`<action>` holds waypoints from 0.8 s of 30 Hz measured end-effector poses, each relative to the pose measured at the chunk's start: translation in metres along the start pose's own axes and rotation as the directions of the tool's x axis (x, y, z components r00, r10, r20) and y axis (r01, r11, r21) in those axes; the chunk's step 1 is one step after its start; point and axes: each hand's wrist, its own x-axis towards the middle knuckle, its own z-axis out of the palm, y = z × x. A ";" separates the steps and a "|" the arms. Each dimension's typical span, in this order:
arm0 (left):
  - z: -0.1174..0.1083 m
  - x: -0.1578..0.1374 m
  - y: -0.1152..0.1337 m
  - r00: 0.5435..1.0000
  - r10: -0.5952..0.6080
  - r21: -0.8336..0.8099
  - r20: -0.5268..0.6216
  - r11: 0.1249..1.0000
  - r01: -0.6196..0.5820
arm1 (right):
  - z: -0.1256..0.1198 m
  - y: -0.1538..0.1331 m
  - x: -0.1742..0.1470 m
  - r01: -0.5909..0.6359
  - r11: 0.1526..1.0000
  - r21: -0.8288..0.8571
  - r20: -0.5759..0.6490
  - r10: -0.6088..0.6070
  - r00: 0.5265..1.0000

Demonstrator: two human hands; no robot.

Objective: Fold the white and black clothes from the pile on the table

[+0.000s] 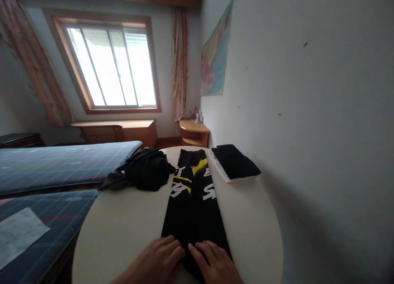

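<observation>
A pair of black trousers point(194, 212) lies lengthwise on the round pale table point(123, 226), waistband at the far end. White lettering and yellow marks run across its upper part. My left hand point(161, 255) is on the near left edge of the legs, fingers bent together over the cloth. On the near right side, my right hand point(215, 262) has its fingers curled down on the fabric, the index a little apart. Both thumbs are hidden, and the lower ends of the legs are partly covered by my hands.
A crumpled heap of black clothing point(147, 169) sits at the table's left edge. Folded black cloth point(235, 161) rests on a white item point(226, 178) at the right, near the wall. Plaid mattresses point(70, 161) and a paper sheet point(23, 234) are to the left.
</observation>
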 end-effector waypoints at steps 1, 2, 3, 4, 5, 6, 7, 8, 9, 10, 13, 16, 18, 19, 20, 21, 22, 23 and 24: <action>-0.005 0.004 0.001 0.998 -0.049 -0.028 0.027 0.998 0.050 | 0.002 -0.004 0.003 -0.033 0.999 0.003 0.008 0.033 0.999; -0.010 0.007 0.001 0.994 -0.088 -0.055 0.058 0.994 0.092 | 0.002 -0.006 0.007 -0.061 0.998 0.008 0.018 0.060 0.998; -0.016 0.009 0.002 0.989 -0.116 -0.081 0.092 0.989 0.124 | 0.001 -0.008 0.011 -0.082 0.996 0.016 0.029 0.082 0.996; -0.021 0.010 0.001 0.984 -0.130 -0.107 0.121 0.984 0.143 | -0.003 -0.010 0.016 -0.101 0.994 0.029 0.043 0.100 0.994; -0.026 0.010 0.000 0.981 -0.132 -0.135 0.143 0.979 0.151 | -0.008 -0.010 0.020 -0.122 0.991 0.048 0.065 0.119 0.991; -0.030 0.009 -0.001 0.980 -0.124 -0.163 0.156 0.975 0.149 | -0.015 -0.010 0.025 -0.148 0.986 0.073 0.094 0.141 0.986; -0.033 0.007 -0.003 0.981 -0.112 -0.189 0.161 0.972 0.142 | -0.023 -0.009 0.030 -0.178 0.979 0.104 0.129 0.164 0.978; -0.034 0.004 -0.006 0.982 -0.100 -0.205 0.158 0.970 0.132 | -0.032 -0.008 0.035 -0.209 0.968 0.140 0.170 0.184 0.968; -0.035 0.001 -0.009 0.984 -0.093 -0.211 0.149 0.970 0.123 | -0.041 -0.006 0.039 -0.241 0.954 0.176 0.210 0.203 0.956; -0.033 -0.002 -0.013 0.987 -0.093 -0.208 0.134 0.971 0.119 | -0.049 -0.005 0.043 -0.276 0.938 0.209 0.248 0.222 0.943; -0.026 -0.011 -0.025 0.990 -0.114 -0.184 0.087 0.975 0.128 | -0.066 -0.001 0.050 -0.340 0.891 0.301 0.341 0.232 0.911; -0.019 -0.017 -0.034 0.992 -0.091 -0.201 0.084 0.974 0.106 | -0.070 0.004 0.045 -0.332 0.870 0.365 0.370 0.192 0.909; -0.019 -0.020 -0.036 0.993 -0.075 -0.219 0.093 0.971 0.094 | -0.067 0.009 0.035 -0.322 0.880 0.350 0.372 0.185 0.910; -0.019 -0.021 -0.037 0.992 -0.081 -0.227 0.092 0.969 0.100 | -0.065 0.013 0.030 -0.319 0.890 0.326 0.377 0.187 0.907; -0.020 -0.022 -0.039 0.992 -0.095 -0.236 0.087 0.965 0.114 | -0.063 0.016 0.024 -0.314 0.901 0.300 0.386 0.186 0.903; -0.021 -0.022 -0.040 0.990 -0.114 -0.246 0.084 0.960 0.131 | -0.063 0.020 0.019 -0.305 0.910 0.279 0.398 0.180 0.900; -0.022 -0.021 -0.041 0.988 -0.132 -0.258 0.082 0.954 0.149 | -0.063 0.024 0.014 -0.292 0.918 0.268 0.412 0.164 0.896; -0.022 -0.020 -0.043 0.985 -0.148 -0.274 0.087 0.947 0.167 | -0.064 0.027 0.011 -0.275 0.923 0.268 0.424 0.143 0.894; -0.023 -0.019 -0.044 0.982 -0.159 -0.291 0.098 0.940 0.181 | -0.067 0.029 0.009 -0.256 0.926 0.279 0.433 0.117 0.894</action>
